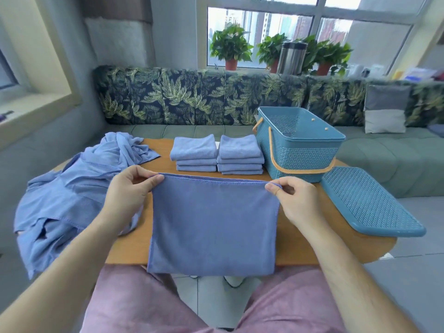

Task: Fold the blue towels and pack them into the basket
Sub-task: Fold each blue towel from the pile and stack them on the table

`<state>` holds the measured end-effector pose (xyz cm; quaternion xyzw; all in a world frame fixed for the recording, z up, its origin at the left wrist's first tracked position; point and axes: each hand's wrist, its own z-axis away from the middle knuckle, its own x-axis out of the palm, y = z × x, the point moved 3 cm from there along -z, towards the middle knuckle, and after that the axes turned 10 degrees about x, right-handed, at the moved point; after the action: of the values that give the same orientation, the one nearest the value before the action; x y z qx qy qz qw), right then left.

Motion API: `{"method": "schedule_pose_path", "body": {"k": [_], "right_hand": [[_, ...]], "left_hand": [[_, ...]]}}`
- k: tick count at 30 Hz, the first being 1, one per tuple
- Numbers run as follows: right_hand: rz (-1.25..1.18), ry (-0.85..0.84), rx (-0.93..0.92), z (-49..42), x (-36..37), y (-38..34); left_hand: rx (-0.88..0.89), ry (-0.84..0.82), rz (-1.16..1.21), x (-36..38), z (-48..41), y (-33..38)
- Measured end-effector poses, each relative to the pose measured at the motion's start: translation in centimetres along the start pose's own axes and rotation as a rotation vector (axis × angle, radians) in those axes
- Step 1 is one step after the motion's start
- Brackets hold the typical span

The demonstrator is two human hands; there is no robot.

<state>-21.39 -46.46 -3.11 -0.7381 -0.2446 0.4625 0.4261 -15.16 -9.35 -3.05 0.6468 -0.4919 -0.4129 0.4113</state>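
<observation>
Left hand (pixel 127 195), right hand (pixel 295 200) bare; forearms uncovered; dusty-pink soft-looking garment (pixel 134 304) over both thighs.

Outspread blue towel (pixel 213 224) before open basket (pixel 302 159)

Lighting: bright, even daylight from window (pixel 259 34) at 12 o'clock; panes slightly overexposed. Shadows: soft, faint. Focus: centre sharp, edges softened. Distortion: wide-angle bowing at 3 and 9 o'clock.

Towel heap (pixel 64 188) partly behind left forearm (pixel 72 255); table (pixel 300 236) edge behind held towel (pixel 213 224).
</observation>
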Motion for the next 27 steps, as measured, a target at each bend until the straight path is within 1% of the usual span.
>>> {"method": "schedule_pose_path", "body": {"k": [6,10,13,18,21,24,27], "right_hand": [[-0.083,-0.041,-0.065,-3.7,-4.0,-7.3],[-0.112,-0.179,-0.095,-4.3,-7.1,-11.3],[-0.060,-0.240,-0.163,-3.1,-9.9,-14.6],[0.026,-0.216,-0.274,-1.0,-13.7,-18.7],[0.072,-0.174,-0.306,-1.2,-14.5,-20.2],[0.105,-0.134,-0.270,-2.4,-14.2,-20.7],[0.161,-0.105,-0.228,-3.9,-12.8,-20.5]], "left_hand": [[0.235,-0.024,-0.087,-1.1,-4.1,8.4],[0.295,-0.020,-0.127,-3.0,-4.7,12.5],[0.357,-0.056,-0.136,-4.3,-3.8,15.4],[0.383,-0.097,-0.052,-5.6,-3.0,19.3],[0.423,-0.069,-0.134,-6.1,-3.7,20.7],[0.472,-0.018,-0.271,-5.2,-5.0,21.9],[0.429,-0.037,-0.320,-3.7,-6.6,21.7]]}}
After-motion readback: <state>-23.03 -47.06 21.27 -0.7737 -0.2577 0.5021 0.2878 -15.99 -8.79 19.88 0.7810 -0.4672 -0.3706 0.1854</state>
